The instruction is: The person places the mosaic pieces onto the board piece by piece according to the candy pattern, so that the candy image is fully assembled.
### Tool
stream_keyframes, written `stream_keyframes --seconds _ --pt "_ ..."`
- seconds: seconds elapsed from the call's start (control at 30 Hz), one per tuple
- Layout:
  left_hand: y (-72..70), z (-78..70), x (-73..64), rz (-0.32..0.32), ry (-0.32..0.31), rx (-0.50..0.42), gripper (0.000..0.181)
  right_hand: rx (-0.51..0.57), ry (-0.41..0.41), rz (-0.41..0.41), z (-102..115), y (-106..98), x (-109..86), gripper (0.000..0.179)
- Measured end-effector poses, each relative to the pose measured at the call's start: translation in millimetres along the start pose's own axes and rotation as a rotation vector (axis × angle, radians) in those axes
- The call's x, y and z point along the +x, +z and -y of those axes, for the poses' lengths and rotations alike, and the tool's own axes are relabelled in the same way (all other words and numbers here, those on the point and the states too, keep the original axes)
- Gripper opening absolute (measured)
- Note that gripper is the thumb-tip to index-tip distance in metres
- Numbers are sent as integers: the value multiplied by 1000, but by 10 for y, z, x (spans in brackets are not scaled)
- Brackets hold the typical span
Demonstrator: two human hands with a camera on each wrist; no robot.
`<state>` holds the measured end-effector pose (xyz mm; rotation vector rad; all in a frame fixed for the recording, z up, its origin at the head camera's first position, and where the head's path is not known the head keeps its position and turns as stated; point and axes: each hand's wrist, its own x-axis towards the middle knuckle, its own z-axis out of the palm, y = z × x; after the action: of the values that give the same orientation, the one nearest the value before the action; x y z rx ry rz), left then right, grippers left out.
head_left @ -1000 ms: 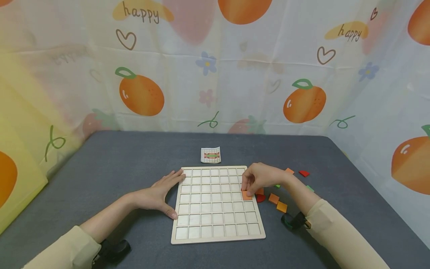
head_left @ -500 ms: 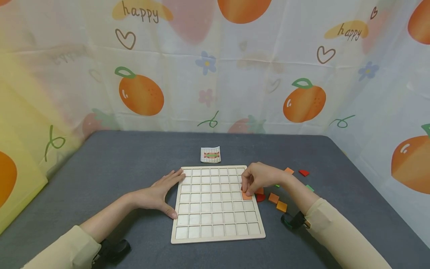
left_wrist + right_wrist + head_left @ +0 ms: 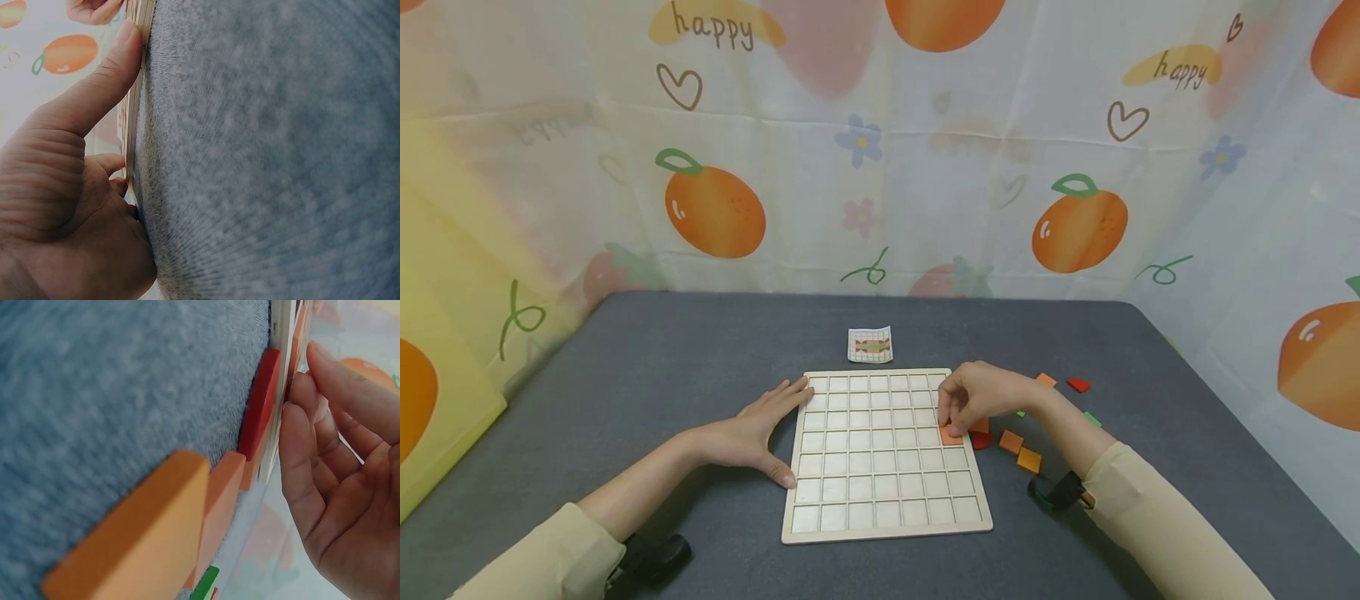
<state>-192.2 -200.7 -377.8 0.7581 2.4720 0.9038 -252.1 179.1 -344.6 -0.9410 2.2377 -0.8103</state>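
A pale wooden grid board (image 3: 887, 536) lies on the table with rows of square cells. My left hand (image 3: 737, 437) holds its left side, fingers spread at the upper edge and thumb on the lower rim. My right hand (image 3: 985, 392) is at the rightmost column, its fingers curled and tips close together. Beneath them a dark red piece (image 3: 289, 389) shows as a thin strip; most of it is hidden. Just below the fingertips, an orange tile (image 3: 952, 437) lies in a cell, the thumb at its upper edge.
Right of the board lie a red piece (image 3: 981, 442), orange tiles (image 3: 1011, 442), a yellow-orange tile (image 3: 1029, 461), another red piece (image 3: 1078, 386) and a green piece (image 3: 1092, 419). Behind the board is a small pattern card (image 3: 870, 345). A printed cloth (image 3: 925, 208) hangs behind the table.
Both hands and the board stay nearly in place. A sliver of red seen beside the right fingertips half a second ago is hidden in the head view now.
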Motion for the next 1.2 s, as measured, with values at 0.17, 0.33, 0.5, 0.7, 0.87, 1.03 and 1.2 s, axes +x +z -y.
stream_keyframes --seconds 0.17,0.33,0.5,0.7,0.87,1.03,1.2 --pt "-6 -1 -2 -3 -2 2 122 15 15 -9 -4 -28 -21 10" --pt "-4 2 -4 -6 6 -2 122 2 26 -31 -10 -60 -52 9" --pt "5 10 2 -5 11 -12 122 0 51 -58 -35 -95 -93 8" --pt "16 21 3 -6 15 -10 122 0 69 -98 -93 -154 -159 9" --pt "14 14 -4 -8 15 -9 122 -6 72 -128 -159 -219 -235 15" --pt "10 10 -5 -6 12 -2 122 -1 109 -159 -217 -276 -318 19" --pt "12 26 -2 -3 13 0 122 10 146 -167 -245 -295 -393 19"
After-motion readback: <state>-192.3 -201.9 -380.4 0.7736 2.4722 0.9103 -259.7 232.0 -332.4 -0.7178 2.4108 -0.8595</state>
